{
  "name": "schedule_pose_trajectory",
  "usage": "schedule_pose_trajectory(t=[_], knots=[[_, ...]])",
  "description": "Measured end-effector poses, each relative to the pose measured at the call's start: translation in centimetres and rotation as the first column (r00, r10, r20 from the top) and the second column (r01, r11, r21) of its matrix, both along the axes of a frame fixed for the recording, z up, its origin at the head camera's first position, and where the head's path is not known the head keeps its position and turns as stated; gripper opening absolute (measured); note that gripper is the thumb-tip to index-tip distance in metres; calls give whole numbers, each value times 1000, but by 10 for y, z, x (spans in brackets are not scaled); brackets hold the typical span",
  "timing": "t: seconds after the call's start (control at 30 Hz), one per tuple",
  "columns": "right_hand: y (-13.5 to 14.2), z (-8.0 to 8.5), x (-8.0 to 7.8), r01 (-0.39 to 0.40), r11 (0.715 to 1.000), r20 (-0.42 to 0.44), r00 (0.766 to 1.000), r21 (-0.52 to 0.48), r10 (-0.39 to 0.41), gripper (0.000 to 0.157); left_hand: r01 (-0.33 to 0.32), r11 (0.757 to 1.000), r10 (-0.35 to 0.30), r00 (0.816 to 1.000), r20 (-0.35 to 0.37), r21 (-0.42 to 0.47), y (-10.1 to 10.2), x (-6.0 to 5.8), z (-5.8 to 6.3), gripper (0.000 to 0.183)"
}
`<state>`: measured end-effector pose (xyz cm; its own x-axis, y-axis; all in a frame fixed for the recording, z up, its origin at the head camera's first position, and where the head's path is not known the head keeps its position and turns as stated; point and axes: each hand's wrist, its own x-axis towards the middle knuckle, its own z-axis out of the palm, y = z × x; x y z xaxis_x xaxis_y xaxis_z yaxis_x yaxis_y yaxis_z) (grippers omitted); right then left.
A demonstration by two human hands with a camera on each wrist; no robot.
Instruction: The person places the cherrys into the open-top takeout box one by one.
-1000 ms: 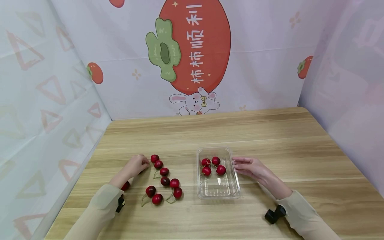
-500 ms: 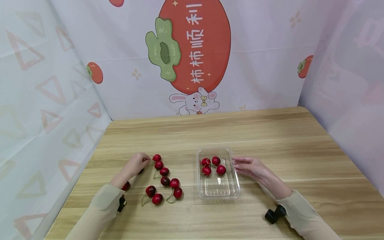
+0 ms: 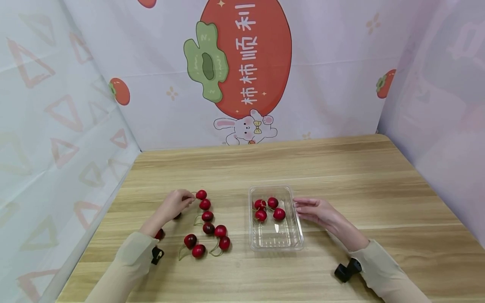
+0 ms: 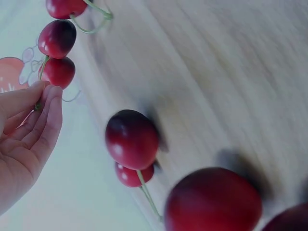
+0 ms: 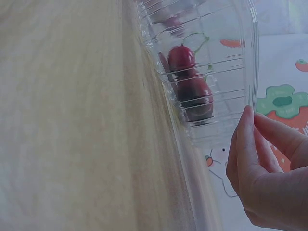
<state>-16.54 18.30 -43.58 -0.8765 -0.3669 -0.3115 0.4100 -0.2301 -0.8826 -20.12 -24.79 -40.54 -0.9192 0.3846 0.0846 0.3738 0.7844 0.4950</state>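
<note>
My left hand (image 3: pixel 175 207) pinches a green cherry stem (image 4: pixel 41 70) between thumb and fingertips. A red cherry (image 3: pixel 201 195) and a second cherry (image 3: pixel 205 205) lie just beyond those fingertips; which one the stem belongs to is hard to tell. My right hand (image 3: pixel 322 215) rests its extended fingertips (image 5: pixel 246 115) against the right rim of a clear plastic box (image 3: pixel 276 242). Several cherries (image 3: pixel 279 214) with stems sit inside the box, toward its far end.
More loose cherries (image 3: pixel 198 251) lie on the wooden table (image 3: pixel 341 168) between my left hand and the box. Others, such as a cherry (image 3: pixel 160 234), are partly hidden by the left forearm. A printed cloth (image 3: pixel 322 84) hangs behind the table.
My left hand has moved slightly right and away from me. The two cherries at its fingertips have shifted the same way. My right hand and the box have stayed put.
</note>
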Motion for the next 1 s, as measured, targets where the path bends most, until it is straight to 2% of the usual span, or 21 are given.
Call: schedule_pose_trajectory(t=[0.17,0.53,1.0], knots=[[0,1,0,2,1000,4,1000,-2,-2,27,-9,1000,9,1000,9,3,8,2,7,13],[-1,-1,0,-2,1000,-2,1000,-26,2,27,25,999,-26,999,21,34,27,4,21,14],[0,1,0,0,1000,2,1000,-24,0,27,72,992,-75,997,22,108,52,0,31,12]])
